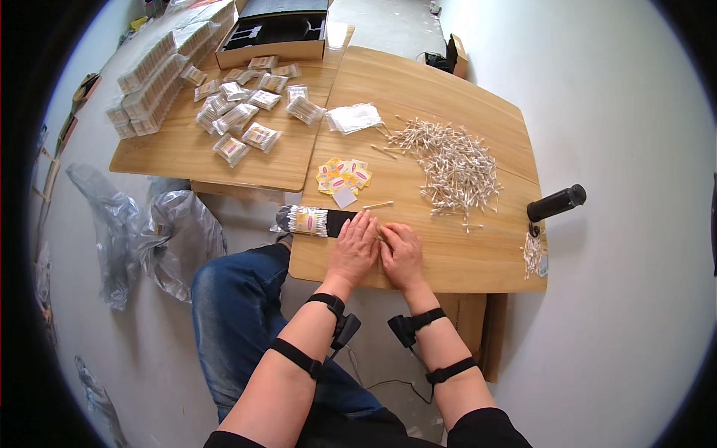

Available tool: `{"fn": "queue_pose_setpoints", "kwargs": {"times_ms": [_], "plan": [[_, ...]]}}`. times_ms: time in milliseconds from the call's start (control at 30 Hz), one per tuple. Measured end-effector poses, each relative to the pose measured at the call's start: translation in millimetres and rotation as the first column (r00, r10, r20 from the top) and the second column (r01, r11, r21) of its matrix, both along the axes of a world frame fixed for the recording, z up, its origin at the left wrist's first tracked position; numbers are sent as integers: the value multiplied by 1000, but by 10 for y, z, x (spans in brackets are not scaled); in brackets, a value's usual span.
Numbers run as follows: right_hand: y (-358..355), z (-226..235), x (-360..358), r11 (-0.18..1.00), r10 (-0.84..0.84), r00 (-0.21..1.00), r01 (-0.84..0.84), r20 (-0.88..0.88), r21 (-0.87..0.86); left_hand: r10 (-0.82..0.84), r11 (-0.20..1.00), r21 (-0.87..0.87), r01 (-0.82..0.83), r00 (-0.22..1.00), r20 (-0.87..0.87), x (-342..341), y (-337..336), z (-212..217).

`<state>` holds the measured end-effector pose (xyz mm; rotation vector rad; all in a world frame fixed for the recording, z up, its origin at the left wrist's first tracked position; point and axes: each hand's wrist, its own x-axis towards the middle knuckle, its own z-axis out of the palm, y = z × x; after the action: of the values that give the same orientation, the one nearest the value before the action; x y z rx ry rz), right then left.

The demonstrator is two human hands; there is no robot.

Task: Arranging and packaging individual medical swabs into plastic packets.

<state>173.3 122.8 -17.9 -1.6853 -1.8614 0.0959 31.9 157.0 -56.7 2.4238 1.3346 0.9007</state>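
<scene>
Near the front edge of the table, a transparent bag of cotton swabs [308, 222] lies with a yellow, white and red label card inside. A flat black strip [338, 223] runs from the bag's right end under my left hand [354, 250]. That hand lies over the strip with its fingers stretched out. Close against it, my right hand [402, 252] is closed, fingers bent down toward the table. A small bit of something shows by its fingertips, too hidden to name. One loose cotton swab [379, 204] lies just beyond my fingers.
Beyond my hands are label cards [345, 176], a big heap of loose cotton swabs [457, 166] and white bags [354, 118]. Filled packs [235, 118] and stacked packs [153, 78] cover the left table, near an open box [276, 41]. A black cylinder [556, 202] stands at the right edge.
</scene>
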Motion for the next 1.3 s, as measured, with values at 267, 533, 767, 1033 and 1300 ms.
{"fn": "queue_pose_setpoints", "kwargs": {"times_ms": [267, 533, 767, 1033, 1300], "plan": [[419, -8, 65, 994, -100, 977, 108, -190, 32, -9, 1000, 20, 7, 995, 97, -46, 3, 118], [458, -91, 185, 995, -82, 995, 79, -49, -65, 63, 998, 3, -67, 961, 269, 44, 20, 92], [-53, 18, 391, 953, -284, 922, 240, -265, -186, 29, 999, 39, -35, 988, 155, -61, 16, 105], [-123, -360, 1768, 898, -437, 871, 435, 225, 59, -95, 986, -112, 123, 969, 226, -71, 0, 306], [-196, -255, 727, 946, -310, 937, 321, 161, -41, -136, 977, -142, 157, 979, 153, -179, -12, 241]]}}
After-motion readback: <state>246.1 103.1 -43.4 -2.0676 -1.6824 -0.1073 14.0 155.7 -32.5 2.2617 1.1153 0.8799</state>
